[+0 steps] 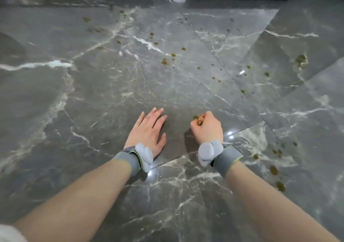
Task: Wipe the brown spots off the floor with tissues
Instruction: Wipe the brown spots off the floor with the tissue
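- The left hand [149,128] and right hand [208,128] are bare, as are both forearms.
- Left band [128,160]: a wide grey wrist strap with a thin yellow-green edge.
- Left pod [144,157]: a rounded, pale grey device on that strap.
- Right band [228,160] and right pod [208,153]: the same grey strap, yellow-green edge and pale rounded device.
- White cloth [9,233] shows at the near left corner.

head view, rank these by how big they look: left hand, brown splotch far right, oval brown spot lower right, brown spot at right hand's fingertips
1. left hand
2. brown splotch
3. oval brown spot, only slightly smaller
4. fingertip spot, possibly part-hidden by the right hand
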{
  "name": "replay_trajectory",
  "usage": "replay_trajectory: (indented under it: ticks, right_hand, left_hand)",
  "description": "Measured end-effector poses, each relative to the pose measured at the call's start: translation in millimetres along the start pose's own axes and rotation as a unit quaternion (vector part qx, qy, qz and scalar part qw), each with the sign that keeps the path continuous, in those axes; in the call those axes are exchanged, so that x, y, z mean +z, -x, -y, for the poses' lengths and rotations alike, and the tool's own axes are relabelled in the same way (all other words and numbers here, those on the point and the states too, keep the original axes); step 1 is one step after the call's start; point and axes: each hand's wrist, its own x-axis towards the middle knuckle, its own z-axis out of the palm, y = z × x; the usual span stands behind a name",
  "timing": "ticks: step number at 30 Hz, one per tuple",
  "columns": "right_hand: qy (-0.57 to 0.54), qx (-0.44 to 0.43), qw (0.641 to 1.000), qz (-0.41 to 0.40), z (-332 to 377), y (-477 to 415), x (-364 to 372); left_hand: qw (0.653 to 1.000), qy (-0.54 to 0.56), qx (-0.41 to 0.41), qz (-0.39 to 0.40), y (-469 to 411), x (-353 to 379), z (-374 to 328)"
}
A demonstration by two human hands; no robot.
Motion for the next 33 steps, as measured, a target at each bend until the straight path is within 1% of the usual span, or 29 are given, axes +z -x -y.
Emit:
replay_trajectory:
  ticks: [2, 4, 5, 7, 11, 13, 16, 17, 18, 20, 21, 22, 23, 24, 26, 27, 28, 29, 30, 32, 33]
  right_hand:
    - [0.001, 0.024, 0.999, 0.045, -16.9, -12.4, -12.2]
    - [0.030, -0.013, 0.996, 0.077, -25.7, -18.4, -10.2]
    - [0.035, -0.039, 0.996, 0.076, -28.9, -21.8, -5.9]
    - [0.009, -0.080, 0.996, 0.043, -33.1, -28.7, 4.9]
    - [-0.052, -0.121, 0.991, -0.017, -33.2, -35.7, 22.6]
    - [-0.046, -0.179, 0.983, -0.016, -35.5, -28.7, 31.0]
    - [-0.007, -0.302, 0.952, 0.038, -44.4, -22.9, 35.7]
    - [0.001, -0.312, 0.949, 0.037, -47.9, -30.3, 31.7]
    - [0.004, -0.294, 0.956, 0.014, -51.5, -40.2, 27.1]
    - [-0.012, -0.176, 0.983, -0.055, -57.9, -62.0, 15.1]
    - [-0.016, -0.112, 0.991, -0.075, -60.7, -69.3, 12.6]
    - [-0.008, -0.095, 0.992, -0.084, -57.8, -68.2, 15.1]
    - [-0.003, -0.112, 0.991, -0.074, -51.8, -60.6, 21.1]
    - [-0.011, -0.161, 0.985, -0.053, -44.2, -48.4, 30.2]
    - [-0.028, -0.292, 0.956, 0.016, -31.1, -13.5, 47.2]
    - [-0.016, -0.344, 0.938, 0.048, -31.3, 0.4, 49.3]
    - [-0.003, -0.372, 0.926, 0.068, -33.9, 3.5, 45.0]
    - [-0.003, -0.363, 0.929, 0.067, -37.1, -3.3, 37.4]
    - [-0.012, -0.326, 0.945, 0.035, -43.3, -14.6, 30.5]
    - [-0.018, -0.187, 0.981, -0.050, -58.9, -38.9, 15.9]
    - [-0.009, -0.120, 0.991, -0.064, -61.4, -48.4, 11.7]
  left_hand:
    - [0.999, 0.014, -0.033, -0.002, -3.8, 13.6, -12.4]
    - [0.998, 0.000, -0.055, -0.005, 0.8, 23.8, -13.6]
    - [0.998, -0.008, -0.060, -0.009, 1.9, 26.0, -12.5]
    - [0.998, -0.007, -0.063, -0.015, 1.9, 27.3, -10.6]
    - [0.997, -0.012, -0.068, -0.017, 1.3, 21.6, -13.1]
    - [0.998, -0.016, -0.068, -0.010, 1.9, 22.1, -14.0]
    - [0.997, -0.023, -0.070, -0.001, 0.8, 22.1, -12.9]
    - [0.997, -0.023, -0.071, 0.001, -0.4, 22.0, -12.3]
    - [0.997, -0.023, -0.072, 0.002, -0.8, 22.1, -12.0]
    - [0.997, -0.023, -0.071, -0.003, -0.8, 23.3, -13.0]
    - [0.997, -0.023, -0.069, -0.004, -1.7, 24.5, -13.5]
    - [0.997, -0.022, -0.070, -0.006, -0.5, 24.2, -13.8]
    - [0.997, -0.022, -0.070, -0.005, -0.4, 23.9, -13.7]
    - [0.997, -0.023, -0.069, -0.005, -0.9, 24.5, -13.2]
    - [0.997, -0.020, -0.068, -0.006, -2.0, 24.4, -12.7]
    - [0.998, -0.021, -0.065, -0.005, -1.7, 25.3, -13.3]
    - [0.998, -0.021, -0.064, -0.004, -1.1, 26.1, -13.4]
    - [0.998, -0.022, -0.066, -0.004, -0.5, 25.2, -13.1]
    - [0.997, -0.023, -0.066, -0.006, -0.2, 25.1, -13.5]
    - [0.997, -0.028, -0.066, -0.007, 1.5, 26.5, -15.8]
    - [0.997, -0.030, -0.067, -0.008, 0.6, 25.4, -14.1]
